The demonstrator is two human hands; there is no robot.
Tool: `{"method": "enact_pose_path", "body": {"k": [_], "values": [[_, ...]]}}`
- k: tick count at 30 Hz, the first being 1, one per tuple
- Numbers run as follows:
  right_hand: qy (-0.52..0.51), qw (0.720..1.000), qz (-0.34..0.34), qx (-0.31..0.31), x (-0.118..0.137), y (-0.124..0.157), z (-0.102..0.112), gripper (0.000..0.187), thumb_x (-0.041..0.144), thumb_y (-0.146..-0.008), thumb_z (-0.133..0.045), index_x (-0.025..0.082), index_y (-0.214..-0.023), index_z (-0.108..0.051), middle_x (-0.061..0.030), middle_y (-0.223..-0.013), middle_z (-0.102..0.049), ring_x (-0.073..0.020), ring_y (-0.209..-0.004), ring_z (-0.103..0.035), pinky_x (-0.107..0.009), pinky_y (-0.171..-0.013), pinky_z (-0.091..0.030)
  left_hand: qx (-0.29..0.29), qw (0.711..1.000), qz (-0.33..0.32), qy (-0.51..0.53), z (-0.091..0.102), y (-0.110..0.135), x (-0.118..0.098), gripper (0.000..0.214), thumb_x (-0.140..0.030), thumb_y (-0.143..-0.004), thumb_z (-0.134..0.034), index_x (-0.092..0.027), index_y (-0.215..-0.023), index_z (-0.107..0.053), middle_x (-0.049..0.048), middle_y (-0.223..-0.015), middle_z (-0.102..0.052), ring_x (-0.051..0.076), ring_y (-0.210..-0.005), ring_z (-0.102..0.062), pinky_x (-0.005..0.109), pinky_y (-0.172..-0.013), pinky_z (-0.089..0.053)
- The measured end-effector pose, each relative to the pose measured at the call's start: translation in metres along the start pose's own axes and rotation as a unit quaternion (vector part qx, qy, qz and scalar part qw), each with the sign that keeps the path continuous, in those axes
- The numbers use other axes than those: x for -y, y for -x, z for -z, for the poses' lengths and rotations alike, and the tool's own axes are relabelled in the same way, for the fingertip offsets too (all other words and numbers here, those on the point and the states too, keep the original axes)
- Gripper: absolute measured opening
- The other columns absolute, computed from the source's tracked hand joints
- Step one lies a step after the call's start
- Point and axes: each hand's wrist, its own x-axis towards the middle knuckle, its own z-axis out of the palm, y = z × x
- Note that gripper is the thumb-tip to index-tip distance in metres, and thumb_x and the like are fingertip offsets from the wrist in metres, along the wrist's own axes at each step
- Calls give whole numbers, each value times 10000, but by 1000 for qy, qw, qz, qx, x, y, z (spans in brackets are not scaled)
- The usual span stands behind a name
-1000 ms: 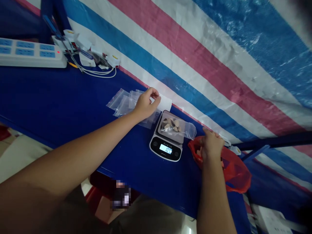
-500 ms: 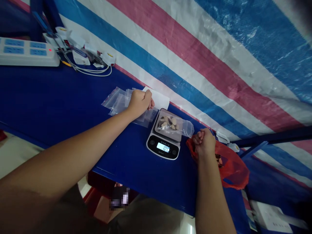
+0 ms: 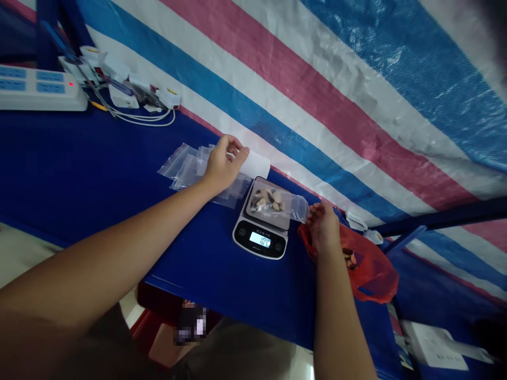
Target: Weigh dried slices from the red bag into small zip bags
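A small digital kitchen scale [image 3: 259, 238] with a lit display stands on the blue table [image 3: 99, 169]. On its pan lies a clear zip bag [image 3: 277, 203] holding several pale and dark pieces. My left hand [image 3: 222, 164] rests on a pile of empty clear zip bags [image 3: 186, 166] and pinches one, beside a white slip of paper [image 3: 257, 164]. My right hand [image 3: 322, 226] hovers at the mouth of a red plastic bag [image 3: 366, 269], just right of the scale, fingers curled near the zip bag's open end; what it holds is not visible.
A white power strip [image 3: 39, 92] and several white plugs with cables [image 3: 130, 95] lie at the far left. A striped blue, pink and white tarp [image 3: 336, 79] hangs behind the table. A white box [image 3: 431, 345] sits low at right.
My right hand has lifted out of the red bag and shifted left toward the zip bag on the scale. My left hand has stayed on the pile of empty bags, fingers reworking their pinch.
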Motion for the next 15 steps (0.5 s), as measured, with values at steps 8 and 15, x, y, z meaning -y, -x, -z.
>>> {"method": "enact_pose_path", "body": {"k": [8, 15], "values": [[72, 990, 98, -73, -16, -6, -1, 554, 453, -708, -766, 278, -573, -257, 123, -454, -229, -78, -409, -205, -246, -369, -200, 69, 988, -96, -95, 2, 13, -51, 613, -398, -892, -635, -213, -569, -148, -45, -535, -128, 97, -490, -217, 306, -510, -351], [169, 964, 191, -75, -33, -16, -2, 485, 366, -733, -684, 259, -515, -264, 87, -505, -241, -83, -523, -207, -244, -457, -200, 491, 810, -282, -154, -97, 2, -112, 322, -32, -617, -679, -262, -842, -672, 38, -1018, -673, 248, -1004, -617, 402, -860, -506]]}}
